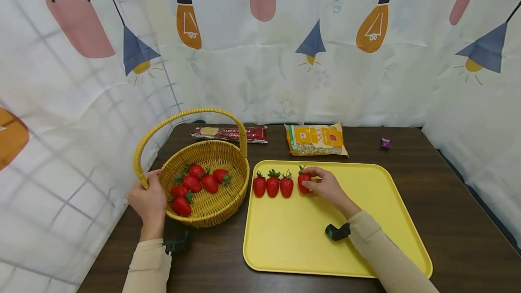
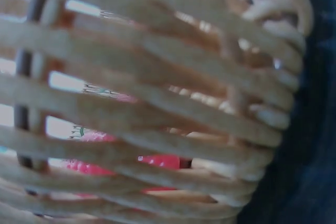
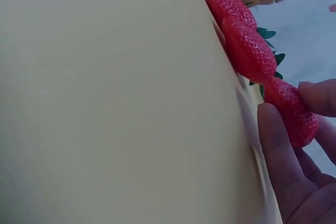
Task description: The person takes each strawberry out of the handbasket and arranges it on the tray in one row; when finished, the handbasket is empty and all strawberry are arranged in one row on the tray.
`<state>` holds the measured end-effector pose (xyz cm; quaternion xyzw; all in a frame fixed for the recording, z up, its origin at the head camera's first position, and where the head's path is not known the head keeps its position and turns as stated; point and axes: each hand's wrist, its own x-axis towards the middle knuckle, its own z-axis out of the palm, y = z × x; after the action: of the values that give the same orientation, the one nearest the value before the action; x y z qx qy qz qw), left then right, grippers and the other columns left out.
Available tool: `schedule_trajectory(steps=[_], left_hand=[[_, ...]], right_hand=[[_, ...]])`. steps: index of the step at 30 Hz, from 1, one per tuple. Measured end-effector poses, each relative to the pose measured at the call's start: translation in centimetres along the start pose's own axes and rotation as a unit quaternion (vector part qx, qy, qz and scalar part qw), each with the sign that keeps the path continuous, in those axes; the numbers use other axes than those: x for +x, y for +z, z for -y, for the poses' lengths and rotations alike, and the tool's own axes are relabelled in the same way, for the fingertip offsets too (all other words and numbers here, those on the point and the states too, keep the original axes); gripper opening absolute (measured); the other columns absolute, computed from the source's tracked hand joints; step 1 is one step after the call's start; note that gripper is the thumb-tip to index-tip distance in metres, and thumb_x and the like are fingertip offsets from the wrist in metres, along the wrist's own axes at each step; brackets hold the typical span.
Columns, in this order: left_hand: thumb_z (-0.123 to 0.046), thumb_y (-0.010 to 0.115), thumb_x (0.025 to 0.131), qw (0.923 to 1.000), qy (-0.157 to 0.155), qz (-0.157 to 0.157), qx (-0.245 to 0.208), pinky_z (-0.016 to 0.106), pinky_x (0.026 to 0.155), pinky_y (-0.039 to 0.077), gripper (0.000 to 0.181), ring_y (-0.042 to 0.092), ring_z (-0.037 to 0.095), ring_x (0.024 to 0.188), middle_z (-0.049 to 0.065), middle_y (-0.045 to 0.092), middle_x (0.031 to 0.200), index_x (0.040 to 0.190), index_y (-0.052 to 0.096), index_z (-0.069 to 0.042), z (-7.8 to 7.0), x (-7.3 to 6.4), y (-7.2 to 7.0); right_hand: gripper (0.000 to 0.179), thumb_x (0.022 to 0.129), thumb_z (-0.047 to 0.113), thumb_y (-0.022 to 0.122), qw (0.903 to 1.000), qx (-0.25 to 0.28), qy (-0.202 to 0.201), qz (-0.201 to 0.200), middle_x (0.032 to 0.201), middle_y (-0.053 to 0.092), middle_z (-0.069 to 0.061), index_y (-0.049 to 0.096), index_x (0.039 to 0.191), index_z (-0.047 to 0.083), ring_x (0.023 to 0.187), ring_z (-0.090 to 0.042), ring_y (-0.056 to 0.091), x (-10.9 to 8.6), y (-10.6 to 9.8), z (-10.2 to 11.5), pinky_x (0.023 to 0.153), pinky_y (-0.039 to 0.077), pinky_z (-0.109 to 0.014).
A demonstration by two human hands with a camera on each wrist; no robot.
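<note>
My right hand [image 1: 325, 186] pinches a strawberry [image 1: 303, 183] between thumb and fingers at the far side of the yellow tray [image 1: 309, 238]. To its left, three strawberries [image 1: 272, 186] stand in a row on the tray, leaves pointing away. In the right wrist view the held strawberry [image 3: 291, 111] is at the end of that row. My left hand [image 1: 149, 198] grips the yellow wicker basket [image 1: 228, 211] at its left side, by the base of the handle. Several strawberries [image 1: 191, 183] lie inside the basket. Its weave [image 2: 157, 98] fills the left wrist view, with red showing through.
Behind the basket lies a dark red snack packet [image 1: 254, 134]. A yellow and clear food bag [image 1: 316, 140] lies behind the tray. A small purple wrapped piece [image 1: 385, 143] is at the back right of the dark wooden table [image 1: 460, 220]. A patterned curtain [image 1: 252, 80] hangs behind.
</note>
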<state>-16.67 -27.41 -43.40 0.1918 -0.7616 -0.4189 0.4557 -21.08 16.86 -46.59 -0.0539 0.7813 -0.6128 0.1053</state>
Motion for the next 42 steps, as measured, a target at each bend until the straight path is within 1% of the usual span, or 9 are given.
schedule_trajectory(steps=[3, 9, 16, 21, 27, 29, 34, 39, 42], left_hand=[[-0.021, 0.050, 0.098, 1.0000, 0.001, 0.002, 0.001, 0.024, 0.040, 0.012, 0.036, 0.013, 0.008, 0.037, -0.008, 0.028, 0.039, 0.085, 0.079, -0.003, -0.15, 0.09, 0.05], [-0.017, 0.052, 0.096, 1.0000, 0.003, 0.005, 0.002, 0.023, 0.039, 0.012, 0.033, 0.014, 0.007, 0.038, -0.008, 0.028, 0.040, 0.084, 0.079, -0.002, -0.14, 0.29, 0.36], [-0.016, 0.051, 0.096, 0.9999, -0.010, 0.006, 0.003, 0.025, 0.040, 0.012, 0.032, 0.014, 0.006, 0.039, -0.011, 0.032, 0.040, 0.085, 0.080, -0.004, -0.07, -0.02, 0.09], [-0.017, 0.051, 0.096, 1.0000, -0.002, 0.003, -0.006, 0.025, 0.041, 0.012, 0.034, 0.015, 0.005, 0.039, -0.015, 0.034, 0.041, 0.085, 0.080, -0.004, -0.02, -0.26, -0.08], [-0.019, 0.051, 0.096, 0.9999, 0.007, -0.001, -0.012, 0.026, 0.043, 0.013, 0.034, 0.018, 0.003, 0.041, -0.028, 0.039, 0.046, 0.085, 0.080, -0.004, 0.05, -0.35, 0.00], [-0.019, 0.052, 0.096, 0.9999, 0.008, -0.002, -0.011, 0.026, 0.043, 0.013, 0.034, 0.018, 0.003, 0.041, -0.029, 0.040, 0.046, 0.085, 0.080, -0.004, 0.10, -0.35, 0.02], [-0.019, 0.052, 0.096, 0.9998, 0.013, -0.005, -0.012, 0.026, 0.043, 0.013, 0.034, 0.016, 0.002, 0.041, -0.026, 0.038, 0.044, 0.084, 0.080, -0.005, 0.20, -0.37, 0.00], [-0.020, 0.053, 0.095, 0.9998, 0.014, -0.005, -0.014, 0.026, 0.043, 0.014, 0.033, 0.019, 0.000, 0.041, -0.031, 0.041, 0.048, 0.085, 0.080, -0.005, 0.21, -0.39, 0.00], [-0.020, 0.053, 0.095, 0.9998, 0.015, -0.005, -0.011, 0.025, 0.043, 0.014, 0.033, 0.020, 0.000, 0.041, -0.032, 0.041, 0.049, 0.085, 0.080, -0.005, 0.14, -0.43, -0.03]], right_hand=[[0.040, 0.090, 0.010, 0.069, 0.9999, 0.004, 0.007, 0.013, 0.123, 0.057, -0.023, 0.058, 0.127, -0.001, 0.091, -0.024, 0.065, -0.06, 0.09, -0.10, 0.070, 0.057, -0.038], [0.038, 0.089, 0.009, 0.070, 0.9997, -0.003, 0.010, 0.020, 0.119, 0.057, -0.022, 0.060, 0.125, 0.000, 0.088, -0.024, 0.065, -0.02, 0.33, -0.14, 0.067, 0.057, -0.036], [0.041, 0.089, 0.011, 0.071, 0.9994, -0.025, 0.004, 0.024, 0.118, 0.059, -0.023, 0.060, 0.127, 0.000, 0.086, -0.024, 0.065, -0.22, 0.60, -0.03, 0.067, 0.057, -0.037], [0.041, 0.089, 0.013, 0.071, 0.9988, -0.047, -0.001, 0.016, 0.119, 0.061, -0.022, 0.061, 0.127, 0.001, 0.086, -0.023, 0.066, -0.08, 0.70, -0.29, 0.067, 0.057, -0.037], [0.038, 0.088, 0.011, 0.072, 0.9980, -0.062, 0.011, -0.004, 0.116, 0.063, -0.017, 0.063, 0.124, 0.004, 0.083, -0.020, 0.067, 0.04, 0.71, -0.48, 0.066, 0.057, -0.033], [0.038, 0.088, 0.013, 0.073, 0.9972, -0.074, 0.005, -0.009, 0.115, 0.064, -0.017, 0.064, 0.124, 0.005, 0.084, -0.020, 0.067, 0.06, 0.69, -0.55, 0.067, 0.057, -0.033], [0.038, 0.087, 0.019, 0.074, 0.9920, -0.123, -0.018, -0.026, 0.114, 0.067, -0.014, 0.067, 0.122, 0.007, 0.088, -0.021, 0.068, 0.01, 0.67, -0.53, 0.067, 0.056, -0.030], [0.038, 0.086, 0.019, 0.075, 0.9922, -0.122, -0.014, -0.022, 0.114, 0.067, -0.012, 0.067, 0.122, 0.009, 0.087, -0.020, 0.068, -0.02, 0.69, -0.54, 0.065, 0.055, -0.030], [0.038, 0.086, 0.019, 0.075, 0.9930, -0.116, -0.013, -0.019, 0.115, 0.067, -0.012, 0.067, 0.122, 0.009, 0.085, -0.019, 0.068, -0.02, 0.71, -0.59, 0.065, 0.054, -0.030]])
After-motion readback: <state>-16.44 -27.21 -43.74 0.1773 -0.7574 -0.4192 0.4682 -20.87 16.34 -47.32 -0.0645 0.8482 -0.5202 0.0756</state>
